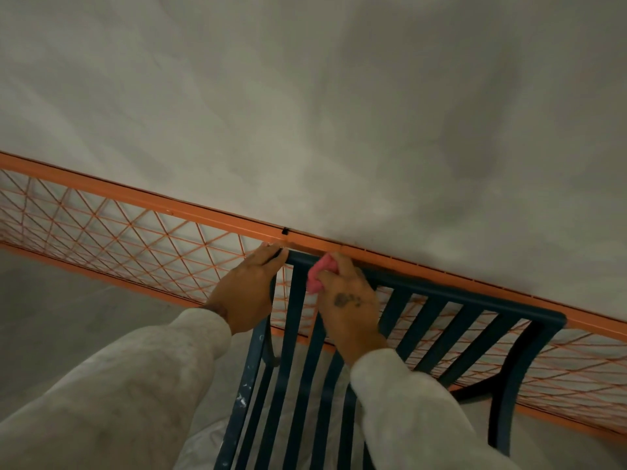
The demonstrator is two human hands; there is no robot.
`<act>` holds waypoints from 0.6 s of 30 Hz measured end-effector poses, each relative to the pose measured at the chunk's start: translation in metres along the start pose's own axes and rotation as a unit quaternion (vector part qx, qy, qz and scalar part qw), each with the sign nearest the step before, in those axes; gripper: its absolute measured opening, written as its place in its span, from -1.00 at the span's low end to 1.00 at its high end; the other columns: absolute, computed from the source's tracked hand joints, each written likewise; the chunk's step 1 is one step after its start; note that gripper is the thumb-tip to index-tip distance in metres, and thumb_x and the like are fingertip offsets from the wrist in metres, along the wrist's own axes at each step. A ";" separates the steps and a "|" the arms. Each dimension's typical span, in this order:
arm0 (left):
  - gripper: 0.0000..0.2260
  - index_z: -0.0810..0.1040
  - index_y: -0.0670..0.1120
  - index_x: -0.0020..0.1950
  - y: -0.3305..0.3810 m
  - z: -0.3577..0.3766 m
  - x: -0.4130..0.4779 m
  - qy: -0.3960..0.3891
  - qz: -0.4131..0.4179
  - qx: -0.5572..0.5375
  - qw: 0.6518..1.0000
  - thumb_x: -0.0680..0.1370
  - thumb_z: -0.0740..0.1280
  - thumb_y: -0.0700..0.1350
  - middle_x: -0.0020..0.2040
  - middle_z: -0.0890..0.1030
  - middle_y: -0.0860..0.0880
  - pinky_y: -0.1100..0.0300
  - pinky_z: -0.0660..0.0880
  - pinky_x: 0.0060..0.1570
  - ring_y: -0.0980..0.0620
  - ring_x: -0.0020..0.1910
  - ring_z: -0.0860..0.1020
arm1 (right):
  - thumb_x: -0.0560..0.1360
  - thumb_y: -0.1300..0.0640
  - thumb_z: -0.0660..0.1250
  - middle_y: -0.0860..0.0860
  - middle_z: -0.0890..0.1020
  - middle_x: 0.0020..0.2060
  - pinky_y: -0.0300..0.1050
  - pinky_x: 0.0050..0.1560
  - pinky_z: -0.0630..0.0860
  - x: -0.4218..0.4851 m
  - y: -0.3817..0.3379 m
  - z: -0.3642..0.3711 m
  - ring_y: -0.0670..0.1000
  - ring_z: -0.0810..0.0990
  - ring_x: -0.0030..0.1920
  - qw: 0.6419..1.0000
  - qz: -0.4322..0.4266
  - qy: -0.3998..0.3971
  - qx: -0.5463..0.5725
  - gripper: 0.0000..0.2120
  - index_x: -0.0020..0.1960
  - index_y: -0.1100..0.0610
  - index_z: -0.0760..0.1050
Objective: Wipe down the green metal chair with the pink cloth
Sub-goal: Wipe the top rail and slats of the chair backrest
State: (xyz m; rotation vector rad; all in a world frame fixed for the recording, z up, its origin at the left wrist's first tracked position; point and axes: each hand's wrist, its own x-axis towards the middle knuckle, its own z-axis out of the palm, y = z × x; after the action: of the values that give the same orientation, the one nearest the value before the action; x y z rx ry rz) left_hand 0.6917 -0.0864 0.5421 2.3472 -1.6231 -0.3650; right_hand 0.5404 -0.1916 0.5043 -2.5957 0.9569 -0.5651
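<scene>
The dark green metal chair (pixel 468 301) fills the lower middle, its slatted back and top rail facing me. My left hand (pixel 246 293) grips the left corner of the top rail. My right hand (pixel 347 305) holds the bunched pink cloth (pixel 319 273) pressed against the top rail just right of that corner. Both forearms wear pale sleeves. White specks mark the chair's left upright.
An orange metal barrier with a diamond wire mesh (pixel 135 228) runs diagonally right behind the chair's back. Beyond it spreads a grey concrete surface (pixel 339 113). Grey floor (pixel 51 317) lies at the lower left.
</scene>
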 end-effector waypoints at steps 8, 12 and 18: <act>-0.30 -0.01 -0.03 0.56 -0.003 -0.004 0.002 -0.032 -0.005 -0.002 0.999 0.52 0.26 -0.30 0.59 -0.03 0.00 0.08 0.09 0.46 -0.06 0.56 -0.01 | 0.38 0.29 0.44 -0.03 0.51 0.31 0.08 0.00 0.60 -0.010 0.036 -0.036 0.14 0.55 0.09 0.996 0.007 -0.054 -0.077 -0.63 0.11 -0.03 0.60; -0.31 0.02 -0.05 0.56 -0.003 -0.003 0.001 -0.021 0.002 -0.007 1.000 0.52 0.26 -0.31 0.58 -0.01 -0.02 0.10 0.12 0.45 -0.08 0.55 0.02 | 0.43 0.26 0.40 -0.14 0.57 0.24 0.06 0.11 0.58 -0.050 0.105 -0.080 0.04 0.58 0.14 0.989 0.119 -0.030 -0.083 -0.65 0.09 -0.13 0.60; -0.32 0.02 -0.05 0.56 -0.002 -0.004 -0.001 -0.018 -0.003 -0.026 0.999 0.52 0.23 -0.33 0.58 -0.03 -0.01 0.10 0.09 0.47 -0.05 0.56 -0.02 | 0.52 0.34 0.27 -0.31 0.65 -0.16 -0.32 -0.01 0.49 -0.050 0.118 -0.134 -0.18 0.60 -0.08 0.958 0.260 0.052 0.111 -0.61 -0.14 -0.15 0.62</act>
State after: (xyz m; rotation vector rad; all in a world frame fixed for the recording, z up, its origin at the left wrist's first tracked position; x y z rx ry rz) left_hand 0.6948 -0.0847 0.5455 2.3203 -1.6019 -0.4486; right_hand 0.3789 -0.2642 0.5586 -2.0158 1.4511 -0.6204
